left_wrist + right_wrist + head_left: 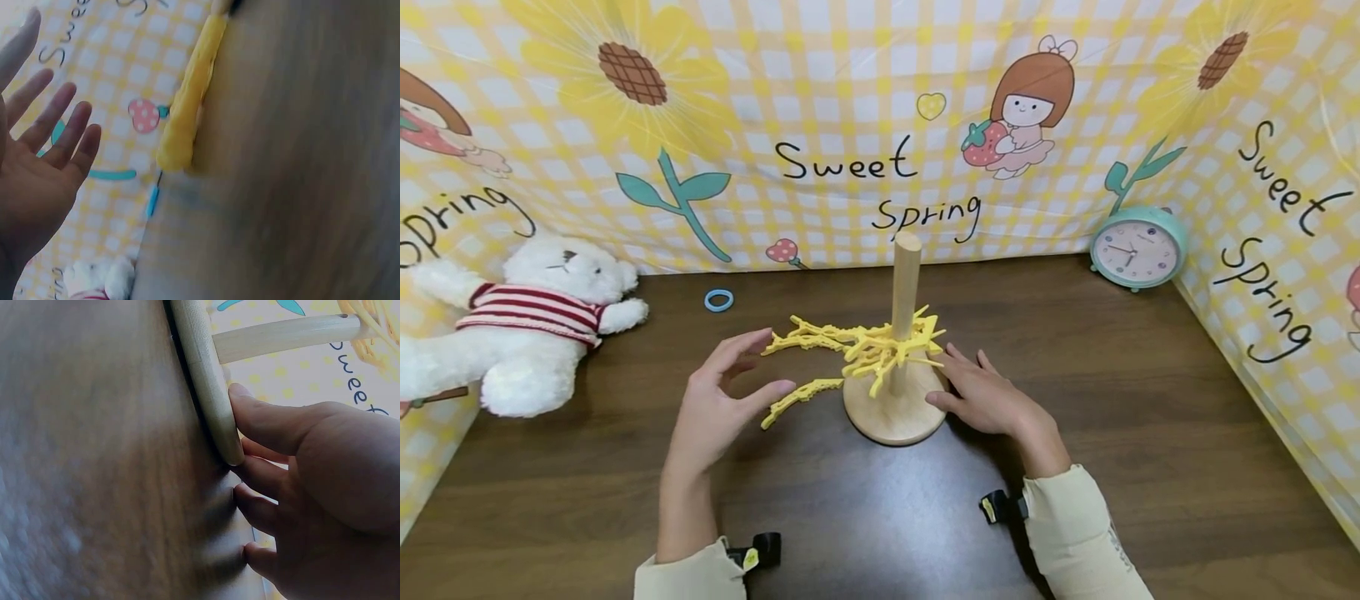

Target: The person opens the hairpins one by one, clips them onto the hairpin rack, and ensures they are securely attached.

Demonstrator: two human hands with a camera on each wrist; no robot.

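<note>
Stand [895,417], partly hidden, yellow strands [891,350] across it

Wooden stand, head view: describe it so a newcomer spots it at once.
On the brown table, look between the left hand and the right hand. The wooden stand there is a pale post rising from a round base, with branching yellow pieces around the post. Unlike the mint-green clock and white teddy bear, it is bare, upright wood.

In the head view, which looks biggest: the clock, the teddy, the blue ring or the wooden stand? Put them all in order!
1. Teddy
2. Wooden stand, partly covered by yellow pieces
3. Clock
4. Blue ring
</note>
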